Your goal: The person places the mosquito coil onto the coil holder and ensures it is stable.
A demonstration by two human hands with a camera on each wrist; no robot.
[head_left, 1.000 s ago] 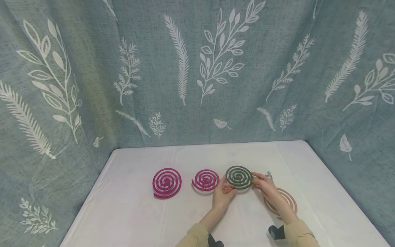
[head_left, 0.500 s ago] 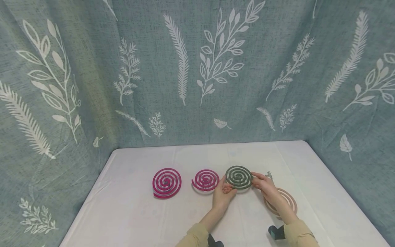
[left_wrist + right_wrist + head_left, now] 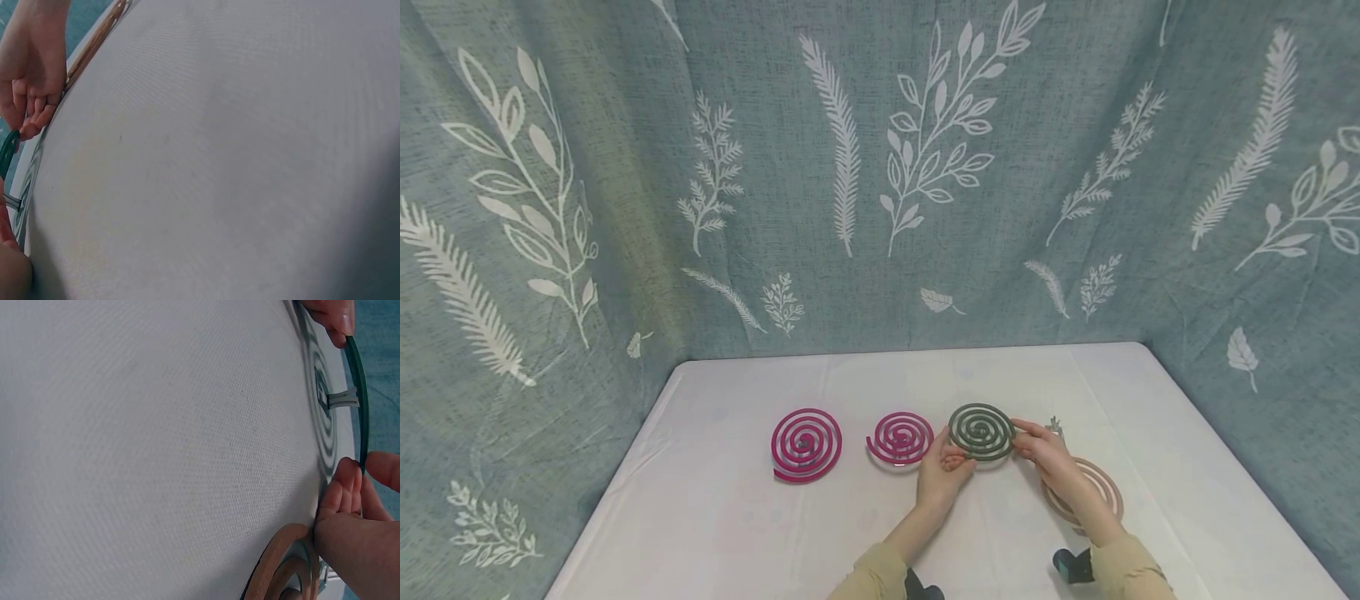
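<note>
A dark green mosquito coil (image 3: 979, 430) sits raised above the table on a small metal stand (image 3: 342, 398), seen edge-on in the right wrist view. My left hand (image 3: 938, 477) holds its left edge with the fingertips. At the opposite edge, my right hand (image 3: 1048, 454) pinches the coil between thumb and fingers. The left wrist view catches only a slice of the green coil (image 3: 7, 153) at its left border. Left of the hands, two magenta coils, one near (image 3: 902, 437) and one farther out (image 3: 806, 439), appear raised off the tabletop.
Partly under my right forearm lies a brown coil (image 3: 1116, 492). A loose metal stand (image 3: 1054, 425) is just beyond the right hand. The white table (image 3: 722, 525) ends at a teal leaf-patterned curtain (image 3: 865, 300) behind and at both sides.
</note>
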